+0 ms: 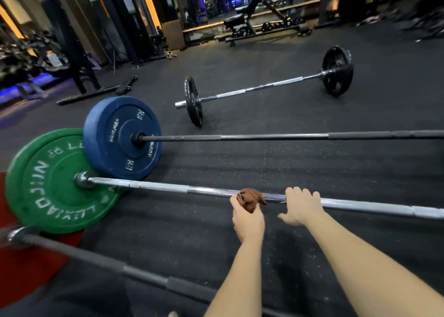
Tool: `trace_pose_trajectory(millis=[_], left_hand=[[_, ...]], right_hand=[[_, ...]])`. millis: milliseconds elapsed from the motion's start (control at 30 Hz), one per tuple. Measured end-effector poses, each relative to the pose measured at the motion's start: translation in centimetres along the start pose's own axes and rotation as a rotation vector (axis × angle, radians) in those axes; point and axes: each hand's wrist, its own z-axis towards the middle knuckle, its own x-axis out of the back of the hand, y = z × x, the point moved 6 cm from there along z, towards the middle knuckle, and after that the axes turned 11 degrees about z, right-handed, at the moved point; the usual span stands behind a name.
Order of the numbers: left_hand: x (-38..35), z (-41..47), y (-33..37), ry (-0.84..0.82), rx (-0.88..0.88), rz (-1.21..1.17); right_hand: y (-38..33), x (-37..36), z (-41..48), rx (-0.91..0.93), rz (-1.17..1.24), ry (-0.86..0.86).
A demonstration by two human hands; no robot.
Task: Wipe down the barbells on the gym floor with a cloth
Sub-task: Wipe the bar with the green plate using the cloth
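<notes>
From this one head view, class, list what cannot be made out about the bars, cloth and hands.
All in the head view:
1. Right ends of the green-plate bar and blue-plate bar: cut off by the right edge.
2. Left end of the near bar: blurred; its right part passes behind the left arm.
3. Size of the cloth: hidden, bunched in the left hand.
4. Fingertips of the right hand: hidden beyond the green-plate bar, so its grip is unclear.

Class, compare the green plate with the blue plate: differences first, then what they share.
The green plate rides a shiny silver bar, the blue plate a dark bar. The green plate is nearer the person, the blue plate farther. Both stand on edge, with pale lettering.
</notes>
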Motion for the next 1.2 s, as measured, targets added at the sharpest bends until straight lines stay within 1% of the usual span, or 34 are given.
trace_pose_trajectory(millis=[100, 200, 300, 367, 433, 500, 600, 733, 800, 867, 1000, 1100, 1200], left_hand=[[1.4, 1.4, -0.6, 0.007, 0.033, -0.024], [4.1, 3.4, -1.5, 0.086, 0.115, -0.146], [6.5, 4.4, -2.5, 0.172, 0.152, -0.188], [6.5, 4.4, -2.9, 0.142, 0.132, -0.180], [5.7, 3.8, -2.5, 0.067, 0.076, -0.131], [5.1, 2.9, -1.9, 0.028, 0.035, -0.078], [5.0, 2.5, -1.8, 0.054, 0.013, -0.043], [6.8, 3.9, -2.3, 0.152, 0.107, -0.115], [7.4, 4.5, -2.6, 0.171, 0.119, -0.110], [7.2, 4.4, -2.6, 0.151, 0.086, -0.075], [4.7, 2.1, -2.1, 0.050, -0.022, -0.026], [3.1, 0.2, -1.4, 0.023, -0.082, -0.001], [3.9, 1.1, -2.1, 0.030, -0.027, -0.072]], right_hand=[[-0.1, 0.0, 0.1, -0.005, -0.018, 0.003], [-0.1, -0.1, 0.2, -0.013, -0.029, -0.020], [-0.3, -0.2, 0.2, -0.032, -0.055, -0.035], [-0.5, -0.3, 0.0, -0.055, -0.060, -0.050], [-0.7, -0.3, -0.1, -0.080, -0.054, -0.068], [-0.9, -0.1, -0.3, -0.098, -0.050, -0.080], [-1.1, 0.0, -0.8, -0.119, -0.059, -0.091], [-1.1, -0.3, -0.8, -0.145, -0.071, -0.103], [-0.9, -0.5, -0.6, -0.152, -0.069, -0.105], [-0.8, -0.6, -0.4, -0.156, -0.066, -0.108], [-1.1, -0.5, -0.5, -0.176, -0.048, -0.094], [-1.6, -0.2, -0.6, -0.183, -0.044, -0.064], [-2.1, 0.3, -0.6, -0.218, -0.063, -0.101]])
